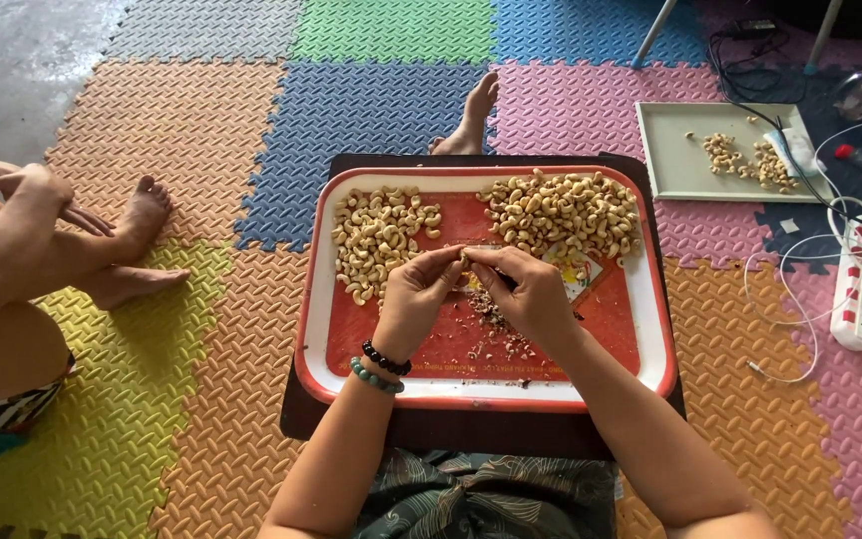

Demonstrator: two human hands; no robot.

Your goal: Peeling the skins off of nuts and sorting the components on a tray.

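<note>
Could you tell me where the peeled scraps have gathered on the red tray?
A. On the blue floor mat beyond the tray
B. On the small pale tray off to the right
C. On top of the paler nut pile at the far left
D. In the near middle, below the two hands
D: the brown scraps lie on the red tray, just below the left hand and right hand, which meet over one nut.

Colourful interlocking foam mats (202, 130) cover a grey concrete floor (12, 60).

One head-worn camera looks steeply down from close above at a red tray (323, 299) on foam floor mats (202, 130).
</note>
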